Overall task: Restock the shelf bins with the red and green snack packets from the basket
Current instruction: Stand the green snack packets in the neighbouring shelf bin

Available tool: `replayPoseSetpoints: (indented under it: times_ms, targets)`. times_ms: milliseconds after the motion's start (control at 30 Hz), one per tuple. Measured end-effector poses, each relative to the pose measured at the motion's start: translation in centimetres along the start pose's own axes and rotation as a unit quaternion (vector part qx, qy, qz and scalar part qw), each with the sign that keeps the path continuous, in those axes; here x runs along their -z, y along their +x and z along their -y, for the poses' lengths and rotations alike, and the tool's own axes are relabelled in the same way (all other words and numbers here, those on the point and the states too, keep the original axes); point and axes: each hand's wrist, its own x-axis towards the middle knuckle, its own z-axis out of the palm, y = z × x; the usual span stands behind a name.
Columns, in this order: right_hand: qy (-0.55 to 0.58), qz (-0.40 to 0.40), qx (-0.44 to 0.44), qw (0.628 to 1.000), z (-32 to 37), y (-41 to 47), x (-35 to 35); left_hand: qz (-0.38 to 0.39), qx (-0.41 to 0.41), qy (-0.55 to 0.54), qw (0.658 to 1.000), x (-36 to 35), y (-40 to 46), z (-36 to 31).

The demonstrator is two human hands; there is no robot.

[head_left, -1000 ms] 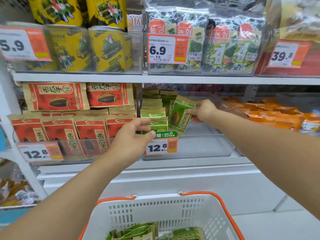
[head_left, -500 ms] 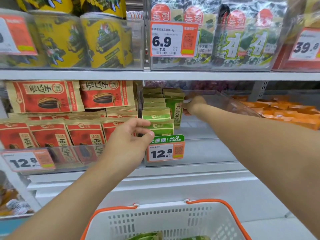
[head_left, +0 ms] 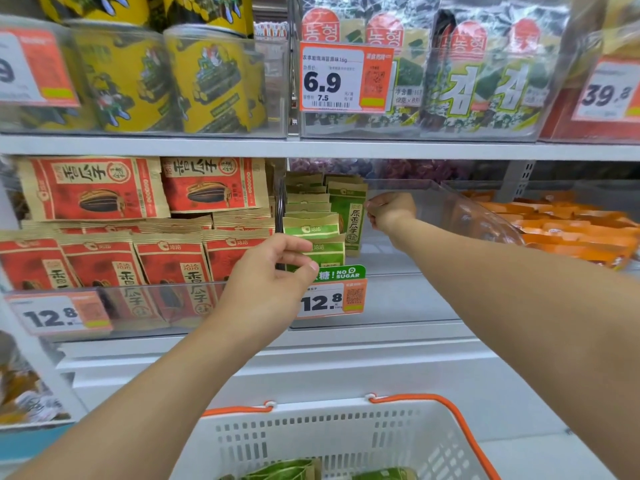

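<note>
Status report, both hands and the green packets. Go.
Left hand pinching front green packet. Right hand against upright green packet in clear bin, grip unclear. Nothing blocking.

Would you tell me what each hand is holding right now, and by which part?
The right hand holds the upright green packet by its right edge. The left hand pinches the top edge of the front green packet.

head view, close, facing shelf bins
</note>
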Motion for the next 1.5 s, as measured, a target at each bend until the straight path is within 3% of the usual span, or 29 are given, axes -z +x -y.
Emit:
replayPoseSetpoints:
  times_ms: [167, 300, 367, 433, 500, 600, 633, 700, 767, 833, 933, 1033, 1233, 1367, 1500]
  targets:
    - [0.038, -0.002, 0.024, 0.999, 0.6, -2.9, 1.4, 0.008, -0.002, 0.0, 1.0, 0.1, -0.1, 0.1]
    - [0.037, -0.037, 0.114, 0.992, 0.9, -7.2, 3.6, 0.034, -0.005, 0.022, 0.999, 0.2, -0.6, 0.1]
    - [0.039, -0.07, 0.164, 0.983, 0.8, -10.6, 4.8, 0.084, -0.001, 0.056, 0.995, 0.0, -1.3, 0.2]
    - [0.065, -0.116, 0.203, 0.97, 0.3, -14.7, 5.6, 0.182, 0.015, 0.125, 0.975, -0.2, -2.6, 0.1]
    - [0.068, -0.147, 0.234, 0.959, -1.4, -19.0, 5.6, 0.31, 0.02, 0.242, 0.919, -0.4, -4.0, 0.2]
    - [0.003, -0.111, 0.229, 0.967, -7.1, -25.4, 4.8, 0.459, 0.014, 0.453, 0.764, -1.0, -6.2, 1.0]
    - [-0.036, -0.058, 0.209, 0.975, -9.7, -27.4, 4.5, 0.494, 0.032, 0.496, 0.713, -1.5, -7.0, 1.6]
    - [-0.136, 0.132, 0.132, 0.973, -15.0, -30.5, 3.9, 0.547, 0.081, 0.526, 0.647, -2.4, -8.3, 2.7]
    - [-0.251, 0.323, 0.026, 0.912, -19.4, -33.1, 3.4, 0.564, 0.088, 0.538, 0.62, -3.3, -9.2, 3.6]
    - [-0.323, 0.394, -0.059, 0.859, -22.7, -35.0, 2.6, 0.553, 0.048, 0.56, 0.616, -4.1, -9.7, 4.0]
    - [-0.276, 0.438, -0.163, 0.84, -24.8, -37.6, 1.0, 0.53, -0.031, 0.579, 0.619, -5.0, -10.1, 3.3]
    - [-0.139, 0.409, -0.272, 0.86, -26.0, -38.9, -0.8, 0.527, -0.054, 0.562, 0.635, -5.5, -10.2, 2.2]
    - [-0.029, 0.306, -0.368, 0.878, -24.9, -40.5, -3.2, 0.515, -0.072, 0.562, 0.644, -4.1, -8.9, 1.2]
    - [-0.081, 0.314, -0.368, 0.872, -23.8, -40.5, -3.3, 0.497, -0.081, 0.551, 0.666, -3.5, -8.3, 0.3]
    - [-0.107, 0.265, -0.405, 0.868, -23.4, -40.9, -4.0, 0.484, -0.079, 0.533, 0.689, -3.1, -8.1, -0.9]
